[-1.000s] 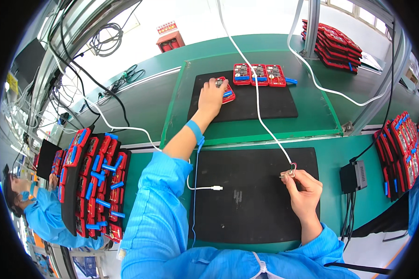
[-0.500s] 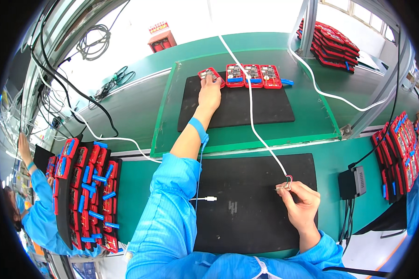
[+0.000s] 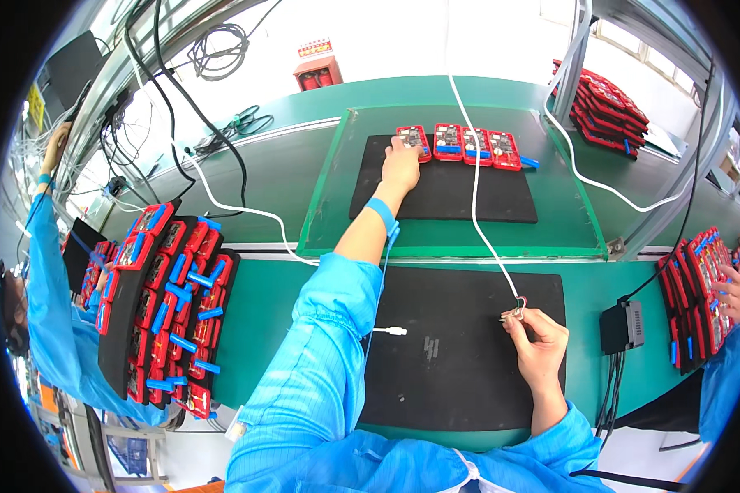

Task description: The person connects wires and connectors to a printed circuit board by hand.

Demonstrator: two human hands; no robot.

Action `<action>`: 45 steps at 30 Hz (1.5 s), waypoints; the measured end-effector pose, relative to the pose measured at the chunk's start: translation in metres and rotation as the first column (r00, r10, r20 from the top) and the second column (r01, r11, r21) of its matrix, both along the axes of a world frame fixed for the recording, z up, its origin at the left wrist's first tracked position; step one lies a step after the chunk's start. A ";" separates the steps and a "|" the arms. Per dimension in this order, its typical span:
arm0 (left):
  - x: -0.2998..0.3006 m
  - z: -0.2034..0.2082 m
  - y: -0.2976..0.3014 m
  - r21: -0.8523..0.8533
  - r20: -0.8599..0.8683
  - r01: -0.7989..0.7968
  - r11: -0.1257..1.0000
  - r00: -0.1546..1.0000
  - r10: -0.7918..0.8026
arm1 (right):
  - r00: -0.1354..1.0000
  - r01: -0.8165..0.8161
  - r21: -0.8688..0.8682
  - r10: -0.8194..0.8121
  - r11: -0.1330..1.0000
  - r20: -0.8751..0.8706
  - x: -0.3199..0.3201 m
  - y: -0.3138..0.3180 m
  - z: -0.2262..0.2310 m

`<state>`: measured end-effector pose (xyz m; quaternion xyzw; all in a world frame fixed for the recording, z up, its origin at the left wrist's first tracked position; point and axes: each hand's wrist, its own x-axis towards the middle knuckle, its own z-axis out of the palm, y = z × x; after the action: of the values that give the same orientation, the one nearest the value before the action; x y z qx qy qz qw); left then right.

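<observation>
My left hand (image 3: 401, 168) reaches far across the bench, its fingers closed on the lower part of a red-framed circuit board (image 3: 414, 134). That board lies on the far black mat (image 3: 460, 193), at the left end of a row with three similar red-framed boards (image 3: 475, 140) that have blue pieces at their lower edges. Above the near black mat (image 3: 469, 370), my right hand (image 3: 541, 343) pinches a small metal connector (image 3: 514, 314). Thin red and dark wires join it to a white cable (image 3: 478, 197) coming down from above. My fingers partly cover the connector.
Stacked trays of red-framed boards (image 3: 173, 312) stand at left, more trays (image 3: 695, 296) at right, and a red stack (image 3: 604, 107) at back right. A black box (image 3: 622, 327) with cables sits right of the near mat. A white plug (image 3: 392, 331) lies beside my left sleeve. Co-workers flank both sides.
The board under my left hand has gone from tilted to nearly straight beside the row. My right hand still pinches the connector. The whole view has shifted; a co-worker's hand now shows at right.
</observation>
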<state>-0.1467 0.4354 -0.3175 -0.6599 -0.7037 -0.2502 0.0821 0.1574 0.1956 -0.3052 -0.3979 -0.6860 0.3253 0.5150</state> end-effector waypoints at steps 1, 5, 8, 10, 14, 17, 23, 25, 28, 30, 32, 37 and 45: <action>0.004 0.001 0.002 -0.057 0.056 -0.047 0.997 0.997 0.050 | 1.000 0.005 0.007 -0.005 1.000 0.003 0.000 -0.001 0.001; -0.030 -0.006 0.009 -0.016 0.141 0.110 0.994 0.984 -0.107 | 0.999 -0.015 -0.033 0.014 0.999 -0.029 -0.007 0.001 0.002; -0.053 -0.009 0.006 0.015 0.177 0.311 0.950 0.935 -0.308 | 0.999 -0.036 -0.038 0.035 0.999 -0.034 -0.016 0.008 0.001; -0.035 -0.004 -0.005 0.135 0.123 0.255 0.958 0.955 -0.271 | 0.999 -0.029 -0.012 0.029 1.000 -0.026 -0.015 0.014 0.000; -0.027 0.050 -0.050 0.386 0.160 0.257 0.886 0.927 -0.339 | 0.999 -0.006 0.034 0.004 0.999 0.038 -0.012 0.009 0.018; -0.004 0.083 -0.110 0.437 0.064 0.379 0.816 0.892 -0.448 | 0.995 -0.032 0.116 0.021 0.993 0.093 -0.001 -0.004 0.015; 0.022 0.200 -0.244 0.502 0.101 0.354 0.789 0.882 -0.461 | 0.999 -0.045 0.118 0.044 0.992 0.011 0.000 -0.012 -0.005; 0.044 0.236 -0.280 0.603 0.022 0.418 0.680 0.843 -0.538 | 0.999 -0.047 0.126 0.045 0.991 0.018 0.001 -0.020 0.000; 0.066 0.263 -0.317 0.651 -0.051 0.460 0.605 0.821 -0.569 | 0.999 -0.035 0.153 0.039 0.988 -0.022 -0.001 -0.013 -0.002; 0.075 0.269 -0.334 0.641 -0.154 0.521 0.564 0.807 -0.571 | 0.999 -0.038 0.162 0.042 0.986 -0.023 -0.004 -0.008 -0.007; 0.082 0.268 -0.345 0.626 -0.144 0.530 0.572 0.799 -0.584 | 0.998 -0.047 0.170 0.054 0.984 -0.033 -0.001 -0.007 -0.009; 0.055 0.252 -0.355 0.530 -0.170 0.499 0.686 0.855 -0.490 | 0.994 -0.107 0.164 0.111 0.981 -0.016 -0.010 0.019 -0.027; -0.046 0.174 -0.405 0.384 -0.144 0.146 0.912 0.985 -0.097 | 0.963 -0.211 -0.009 0.206 0.977 -0.172 -0.009 0.005 -0.024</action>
<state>-0.1923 0.0307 -0.1434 -0.6867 -0.5903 -0.3500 0.2397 0.1484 0.2007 -0.3296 -0.3013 -0.6730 0.4199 0.5291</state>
